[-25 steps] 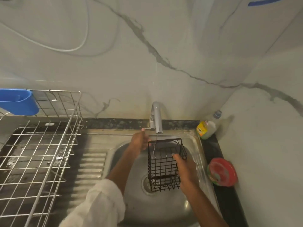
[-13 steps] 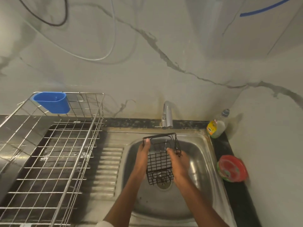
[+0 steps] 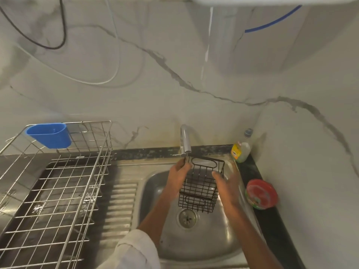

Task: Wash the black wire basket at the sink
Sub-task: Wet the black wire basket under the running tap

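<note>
Over the sink, under the tap, the black wire basket is gripped at its rim by left hand; right hand is pressed flat, fingers straight. Likely light, stiff, wet-slippery; rim wires are best held.

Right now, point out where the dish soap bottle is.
In the head view, the dish soap bottle stands on the dark counter at the sink's back right corner, against the wall, right of the tap.
</note>
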A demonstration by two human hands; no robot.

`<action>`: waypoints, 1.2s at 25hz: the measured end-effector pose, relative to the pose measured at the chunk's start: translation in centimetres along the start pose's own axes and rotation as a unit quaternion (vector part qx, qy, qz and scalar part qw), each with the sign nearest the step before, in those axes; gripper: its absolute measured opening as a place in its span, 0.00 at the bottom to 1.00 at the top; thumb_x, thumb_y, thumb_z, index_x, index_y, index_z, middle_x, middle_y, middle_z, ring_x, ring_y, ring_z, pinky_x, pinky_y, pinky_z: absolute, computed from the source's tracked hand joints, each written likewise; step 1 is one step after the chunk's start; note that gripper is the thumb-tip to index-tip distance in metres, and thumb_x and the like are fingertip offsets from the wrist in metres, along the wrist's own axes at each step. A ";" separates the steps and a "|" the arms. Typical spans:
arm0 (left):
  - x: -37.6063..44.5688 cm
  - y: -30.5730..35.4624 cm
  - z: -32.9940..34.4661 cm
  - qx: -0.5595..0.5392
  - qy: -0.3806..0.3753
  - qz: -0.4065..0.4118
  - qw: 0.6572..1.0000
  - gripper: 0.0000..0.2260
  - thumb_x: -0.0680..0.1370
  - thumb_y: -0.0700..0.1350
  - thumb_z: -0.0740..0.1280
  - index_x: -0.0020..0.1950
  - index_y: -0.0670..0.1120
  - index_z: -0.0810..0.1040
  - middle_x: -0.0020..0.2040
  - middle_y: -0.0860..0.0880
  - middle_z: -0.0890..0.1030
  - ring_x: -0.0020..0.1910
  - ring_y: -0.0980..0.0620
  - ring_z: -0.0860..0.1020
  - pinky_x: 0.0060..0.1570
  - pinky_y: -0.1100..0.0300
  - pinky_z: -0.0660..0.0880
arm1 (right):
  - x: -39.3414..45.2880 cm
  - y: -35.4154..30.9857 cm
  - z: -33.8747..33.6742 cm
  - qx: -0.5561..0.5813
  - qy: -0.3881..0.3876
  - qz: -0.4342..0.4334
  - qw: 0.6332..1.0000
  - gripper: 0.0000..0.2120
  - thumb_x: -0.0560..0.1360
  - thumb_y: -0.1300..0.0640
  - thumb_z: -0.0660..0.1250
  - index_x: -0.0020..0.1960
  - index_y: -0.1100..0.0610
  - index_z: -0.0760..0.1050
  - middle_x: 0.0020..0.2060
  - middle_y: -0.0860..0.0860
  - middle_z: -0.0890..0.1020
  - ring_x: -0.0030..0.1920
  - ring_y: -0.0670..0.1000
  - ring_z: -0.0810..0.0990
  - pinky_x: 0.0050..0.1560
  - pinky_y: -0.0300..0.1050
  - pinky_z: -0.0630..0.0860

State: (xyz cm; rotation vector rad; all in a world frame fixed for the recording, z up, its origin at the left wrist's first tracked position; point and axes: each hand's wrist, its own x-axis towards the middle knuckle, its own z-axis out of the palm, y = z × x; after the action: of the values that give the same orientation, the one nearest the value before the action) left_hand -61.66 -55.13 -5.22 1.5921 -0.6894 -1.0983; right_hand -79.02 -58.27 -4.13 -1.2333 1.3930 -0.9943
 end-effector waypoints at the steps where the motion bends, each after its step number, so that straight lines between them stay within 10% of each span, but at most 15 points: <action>1: -0.3 0.0 -0.4 -0.011 -0.001 -0.001 1.000 0.10 0.84 0.46 0.70 0.64 0.52 0.85 0.53 0.53 0.89 0.53 0.56 0.87 0.59 0.58 0.82 | 0.4 -0.2 -0.3 -0.043 -0.017 -0.040 0.998 0.31 0.78 0.55 0.73 0.78 0.51 0.67 0.71 0.49 0.76 0.70 0.49 0.75 0.67 0.48 0.75; 7: -0.6 -1.3 -3.9 -0.088 0.003 -0.050 0.995 0.07 0.82 0.46 0.71 0.59 0.56 0.85 0.53 0.49 0.89 0.60 0.49 0.84 0.69 0.43 0.76 | 2.5 -1.3 0.8 -0.137 -0.140 -0.058 0.979 0.09 0.84 0.52 0.65 0.53 0.53 0.83 0.44 0.50 0.86 0.46 0.51 0.86 0.55 0.55 0.83; 11: -0.3 -0.5 -3.1 -0.030 0.001 -0.022 0.999 0.13 0.86 0.53 0.67 0.67 0.51 0.84 0.50 0.55 0.89 0.52 0.60 0.85 0.56 0.61 0.78 | 2.5 -1.4 1.4 -0.107 -0.071 -0.010 0.992 0.12 0.83 0.56 0.67 0.43 0.55 0.83 0.38 0.54 0.87 0.42 0.56 0.87 0.52 0.55 0.84; 17: 0.5 -3.5 -1.2 -0.007 0.004 -0.028 1.000 0.40 0.77 0.80 0.55 0.75 0.53 0.79 0.70 0.50 0.83 0.72 0.49 0.78 0.77 0.45 0.68 | 1.4 -1.8 0.9 -0.074 -0.019 0.034 0.996 0.10 0.82 0.57 0.68 0.43 0.56 0.83 0.36 0.53 0.86 0.41 0.52 0.88 0.46 0.47 0.82; 22: -1.2 -4.2 -1.1 -0.031 0.013 -0.046 0.998 0.19 0.88 0.64 0.53 0.60 0.60 0.82 0.58 0.60 0.84 0.68 0.52 0.78 0.75 0.45 0.70 | -0.8 -3.2 1.5 -0.076 -0.045 0.048 0.995 0.10 0.82 0.60 0.68 0.42 0.56 0.81 0.35 0.51 0.84 0.40 0.50 0.87 0.39 0.40 0.75; 30: -1.4 -5.6 -4.1 -0.042 0.103 -0.026 0.993 0.23 0.86 0.67 0.55 0.59 0.57 0.86 0.57 0.54 0.88 0.60 0.52 0.84 0.70 0.42 0.76 | -2.9 -3.1 4.3 -0.042 -0.104 0.089 0.990 0.08 0.82 0.62 0.67 0.45 0.59 0.81 0.27 0.50 0.80 0.40 0.54 0.88 0.45 0.45 0.78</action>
State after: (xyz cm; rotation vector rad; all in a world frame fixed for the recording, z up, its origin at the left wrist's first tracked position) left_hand -59.03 -50.55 -9.97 1.6313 -0.4599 -0.9705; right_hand -74.29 -55.73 -1.43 -1.2129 1.3649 -0.6710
